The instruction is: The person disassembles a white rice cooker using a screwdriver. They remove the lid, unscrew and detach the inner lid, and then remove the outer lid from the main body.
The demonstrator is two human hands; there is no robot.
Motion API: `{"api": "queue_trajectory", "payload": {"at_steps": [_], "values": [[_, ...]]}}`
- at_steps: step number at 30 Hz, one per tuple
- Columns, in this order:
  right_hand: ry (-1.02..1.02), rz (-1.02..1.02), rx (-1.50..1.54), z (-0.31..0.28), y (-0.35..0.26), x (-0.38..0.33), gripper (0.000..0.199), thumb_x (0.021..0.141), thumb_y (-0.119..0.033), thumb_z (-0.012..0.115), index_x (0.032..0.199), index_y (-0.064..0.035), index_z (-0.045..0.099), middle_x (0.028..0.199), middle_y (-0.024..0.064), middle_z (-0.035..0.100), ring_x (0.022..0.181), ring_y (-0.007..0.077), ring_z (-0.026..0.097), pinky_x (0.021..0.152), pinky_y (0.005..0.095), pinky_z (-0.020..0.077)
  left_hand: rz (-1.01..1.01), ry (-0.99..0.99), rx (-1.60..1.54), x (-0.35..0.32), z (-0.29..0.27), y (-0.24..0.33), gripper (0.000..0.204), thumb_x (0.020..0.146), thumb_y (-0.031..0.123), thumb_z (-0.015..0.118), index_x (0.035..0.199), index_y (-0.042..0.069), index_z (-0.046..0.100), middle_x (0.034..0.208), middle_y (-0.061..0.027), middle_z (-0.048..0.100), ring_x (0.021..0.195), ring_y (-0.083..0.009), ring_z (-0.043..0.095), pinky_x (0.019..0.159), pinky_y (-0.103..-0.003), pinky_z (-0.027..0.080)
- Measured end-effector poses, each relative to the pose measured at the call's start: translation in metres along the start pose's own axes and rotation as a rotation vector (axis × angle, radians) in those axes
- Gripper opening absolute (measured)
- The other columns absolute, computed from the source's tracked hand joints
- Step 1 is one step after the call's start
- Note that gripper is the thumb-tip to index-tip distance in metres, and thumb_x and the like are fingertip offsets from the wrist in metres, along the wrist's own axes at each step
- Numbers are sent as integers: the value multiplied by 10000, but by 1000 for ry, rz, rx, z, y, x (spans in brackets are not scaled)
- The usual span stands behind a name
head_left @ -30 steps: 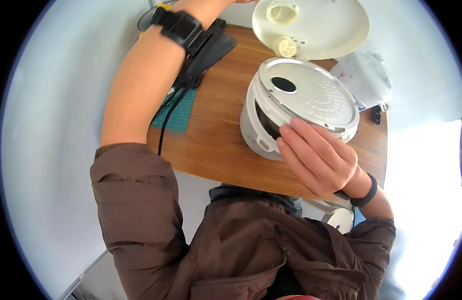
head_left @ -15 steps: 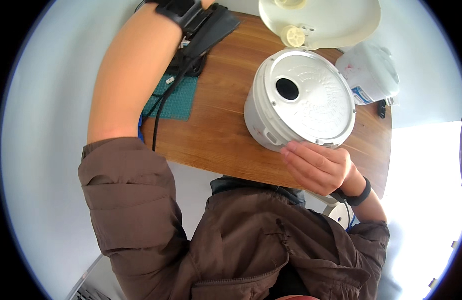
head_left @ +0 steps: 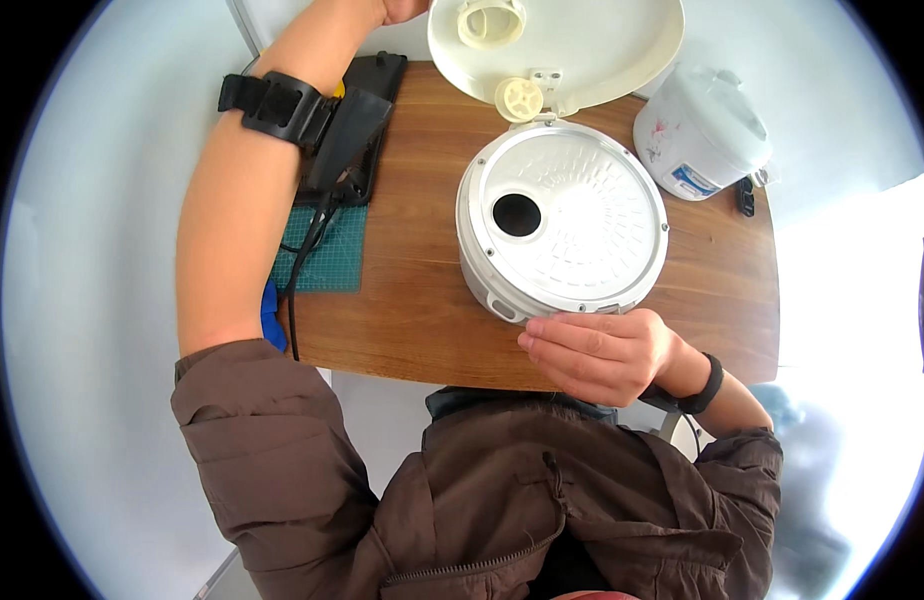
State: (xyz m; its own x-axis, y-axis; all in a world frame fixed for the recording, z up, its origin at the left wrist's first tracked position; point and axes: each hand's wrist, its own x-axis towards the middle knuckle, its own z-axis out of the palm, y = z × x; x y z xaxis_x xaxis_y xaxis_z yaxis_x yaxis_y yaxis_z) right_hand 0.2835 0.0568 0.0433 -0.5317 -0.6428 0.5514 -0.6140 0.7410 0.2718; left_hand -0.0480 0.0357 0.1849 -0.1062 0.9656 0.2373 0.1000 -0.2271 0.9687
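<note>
A white rice cooker (head_left: 468, 262) stands on the table with its cream outer cover (head_left: 622, 55) swung up behind it. Its round silver top plate (head_left: 592, 235) is ringed by small screws and has a dark hole on the left. My right hand (head_left: 607, 355) is against the cooker's front rim, fingers together and curved along it; the thumb is hidden. My left hand (head_left: 402, 9) reaches to the far edge beside the cover's left side. Most of it is cut off, so its fingers do not show. Two cream round fittings, a ring (head_left: 491, 24) and a spoked cap (head_left: 519, 100), sit on the cover's underside.
A second white pot with a flower print (head_left: 697, 135) stands at the back right, beside a small black object (head_left: 746, 197). At the left lie a green cutting mat (head_left: 332, 255), black cables (head_left: 294, 290), a black case (head_left: 377, 100) and something blue (head_left: 271, 318).
The view has shifted, so the table and cooker appear farther left and lower. My left hand stays high at the far edge; my right hand remains at the cooker's front rim.
</note>
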Motion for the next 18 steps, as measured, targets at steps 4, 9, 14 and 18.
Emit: {"api": "queue_trajectory", "payload": {"at_steps": [4,9,14,18], "values": [[0,38,20,0,-3,-5,133,835,-62,686,928,10,748,1109,104,752,1110,231,726,983,325,606,15,0,-10,8,1,-3,657,1077,568,448,1267,-22,663,1229,-139,698,1106,-201,661,977,-341,536],[36,46,63,1,-6,-5,92,844,-61,688,893,2,733,1111,121,752,1109,237,726,973,329,609,-18,5,38,4,1,2,647,1083,546,453,1267,-40,654,1221,-141,701,1080,-203,669,955,-335,546],[94,34,136,-9,-4,-10,97,861,-37,662,925,2,725,1099,164,741,1075,297,730,931,354,623,34,-59,357,13,-3,-27,577,1088,484,475,1277,-36,638,1208,-170,702,1009,-232,709,882,-362,589],[279,314,30,-30,17,-32,240,816,18,677,1050,-1,721,1149,186,713,1067,370,707,863,394,632,-156,-22,216,-8,20,-25,566,1085,466,482,1318,-36,599,1243,-231,674,1007,-313,735,794,-399,639]]}}
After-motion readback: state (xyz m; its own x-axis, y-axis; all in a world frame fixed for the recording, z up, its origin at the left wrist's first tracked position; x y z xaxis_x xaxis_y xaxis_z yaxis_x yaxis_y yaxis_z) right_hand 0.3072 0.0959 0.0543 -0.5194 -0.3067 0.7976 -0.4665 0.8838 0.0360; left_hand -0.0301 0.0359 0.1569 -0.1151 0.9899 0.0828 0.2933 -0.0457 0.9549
